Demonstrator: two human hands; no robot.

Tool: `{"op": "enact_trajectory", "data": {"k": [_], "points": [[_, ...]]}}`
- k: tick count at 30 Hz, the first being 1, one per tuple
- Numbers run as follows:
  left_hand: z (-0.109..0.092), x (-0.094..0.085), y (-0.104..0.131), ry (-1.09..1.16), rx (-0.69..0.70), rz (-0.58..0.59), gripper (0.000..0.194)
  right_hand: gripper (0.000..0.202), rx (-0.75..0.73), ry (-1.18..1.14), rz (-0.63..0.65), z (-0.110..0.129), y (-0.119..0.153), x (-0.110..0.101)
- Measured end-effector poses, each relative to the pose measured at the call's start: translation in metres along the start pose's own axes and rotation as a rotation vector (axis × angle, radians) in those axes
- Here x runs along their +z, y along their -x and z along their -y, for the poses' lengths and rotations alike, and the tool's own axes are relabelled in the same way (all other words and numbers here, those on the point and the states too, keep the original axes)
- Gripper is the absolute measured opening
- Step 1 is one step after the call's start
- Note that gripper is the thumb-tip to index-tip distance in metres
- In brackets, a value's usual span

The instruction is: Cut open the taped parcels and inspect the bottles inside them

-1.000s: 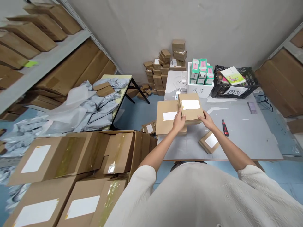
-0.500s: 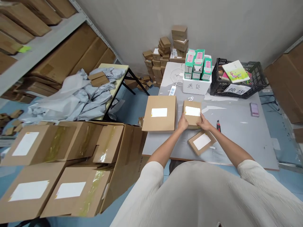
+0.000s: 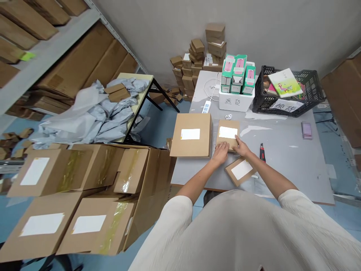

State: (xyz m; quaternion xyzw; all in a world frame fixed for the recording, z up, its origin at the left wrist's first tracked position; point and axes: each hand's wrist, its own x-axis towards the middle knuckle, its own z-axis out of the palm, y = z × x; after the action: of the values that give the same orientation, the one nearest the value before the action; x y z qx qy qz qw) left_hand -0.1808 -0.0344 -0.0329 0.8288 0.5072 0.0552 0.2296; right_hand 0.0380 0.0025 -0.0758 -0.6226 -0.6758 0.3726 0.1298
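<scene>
A small cardboard box [image 3: 229, 141] with a white label lies on the grey table. My left hand [image 3: 220, 153] rests on its near left edge, fingers stretched over the top. At the near right corner my right hand [image 3: 241, 146] grips the same box, thumb on top; the fingers underneath are partly hidden. Just below them sits a flatter labelled box [image 3: 237, 175], turned at an angle. A larger cardboard box [image 3: 189, 147], also labelled, stands to the left. To the right of my right hand is a red and black box cutter [image 3: 262, 153].
At the table's back are a white bin [image 3: 236, 104] of green-and-pink boxes, a power strip [image 3: 207, 107] and a black crate [image 3: 261, 96] with booklets. A phone [image 3: 307, 130] lies right. A big carton [image 3: 150, 188] of labelled boxes stands left, below a table of grey plastic bags [image 3: 96, 116].
My left hand has shifted from the small box's left side to its near edge, fingers now over the top. My right hand stays at its right corner. The view has moved slightly.
</scene>
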Motion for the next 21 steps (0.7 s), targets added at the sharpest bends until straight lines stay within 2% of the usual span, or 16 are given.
{"op": "enact_trajectory", "data": {"k": [6,13,17,21], "points": [[0.012,-0.013,0.016,-0.085,0.001,0.048,0.065,0.09,0.005,-0.009,-0.053,0.025,-0.013,0.01],[0.022,-0.023,0.014,-0.018,-0.03,0.068,0.076,0.085,-0.023,-0.076,-0.079,0.037,-0.027,0.018],[0.021,-0.028,0.015,-0.021,-0.019,0.084,0.072,0.075,-0.038,-0.113,-0.11,0.033,-0.018,0.014],[0.015,-0.034,0.023,-0.062,0.092,0.072,0.064,0.066,0.021,-0.123,-0.184,0.028,0.002,0.009]]}}
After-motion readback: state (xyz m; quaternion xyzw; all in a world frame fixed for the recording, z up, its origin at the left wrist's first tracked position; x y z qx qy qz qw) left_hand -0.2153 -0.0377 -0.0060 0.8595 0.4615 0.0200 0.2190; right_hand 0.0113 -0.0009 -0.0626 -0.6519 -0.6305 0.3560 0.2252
